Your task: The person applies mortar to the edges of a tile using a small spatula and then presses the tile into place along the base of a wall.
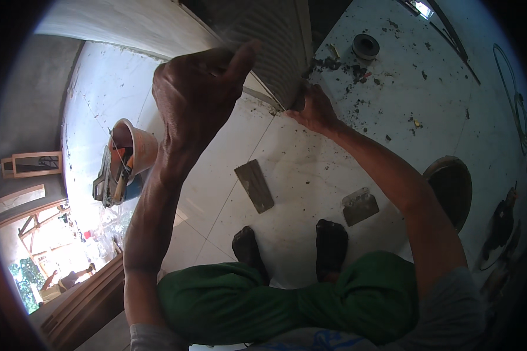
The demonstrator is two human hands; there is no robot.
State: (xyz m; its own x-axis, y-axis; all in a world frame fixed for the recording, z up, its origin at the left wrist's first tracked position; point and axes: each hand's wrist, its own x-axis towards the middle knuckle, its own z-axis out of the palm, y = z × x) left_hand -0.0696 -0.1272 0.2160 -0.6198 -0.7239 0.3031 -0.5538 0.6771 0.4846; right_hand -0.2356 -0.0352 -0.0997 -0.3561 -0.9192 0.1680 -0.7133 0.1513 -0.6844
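Note:
My left hand is raised beside the upper part of an upright wall end, its fingers curled in and its thumb pointing up and right. Whatever those fingers hold, if anything, is hidden. The wall end's narrow face is coated with grey, ridged mortar. Low down at its bottom corner is my right hand, thumb and fingers spread around that corner and seeming to touch it. On the floor between my feet and the wall lies a brown-grey rectangular tile piece. A smaller grey piece lies right of it.
An orange bucket with tools stands at the left. Dark crumbs and a grey ring-shaped roll lie at the far right. Beside my right forearm is a round dark pan. Wooden planks lie at the lower left.

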